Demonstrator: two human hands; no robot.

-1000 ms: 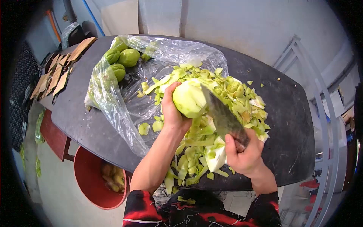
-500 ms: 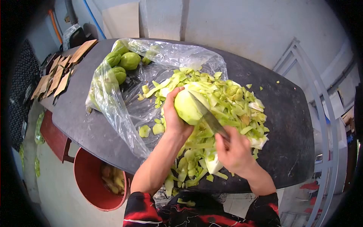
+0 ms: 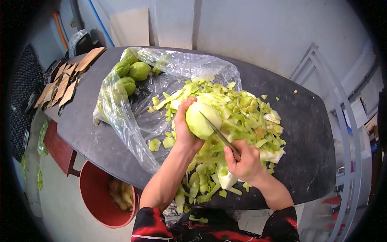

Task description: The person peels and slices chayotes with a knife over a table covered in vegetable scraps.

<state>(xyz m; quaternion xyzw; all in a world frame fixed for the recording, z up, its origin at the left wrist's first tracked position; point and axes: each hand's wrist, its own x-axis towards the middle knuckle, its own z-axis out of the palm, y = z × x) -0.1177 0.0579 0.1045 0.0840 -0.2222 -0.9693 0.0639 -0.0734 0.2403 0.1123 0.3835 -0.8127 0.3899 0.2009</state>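
My left hand [image 3: 186, 127] is closed around a pale green peeled chayote [image 3: 202, 119], holding it above the heap of peelings. In my right hand [image 3: 246, 161] is a knife [image 3: 219, 135], gripped by its handle. Its blade points up and left, with the tip against or very near the right side of the chayote. Beneath both hands lies a big pile of green peelings [image 3: 246, 109] on the dark table. Whole unpeeled chayotes [image 3: 139, 71] sit in the open clear plastic bag [image 3: 129, 129] at the left back.
A red bucket [image 3: 90, 201] with peeled pieces in water stands on the floor at the left, below the edge of the dark table [image 3: 306, 161]. Cardboard pieces [image 3: 64, 86] lie at the far left. A grey metal frame [image 3: 348, 133] stands on the right.
The knife has turned so its blade shows more edge-on, and my right hand has rotated slightly. My left hand still holds the chayote. The view has tilted slightly.
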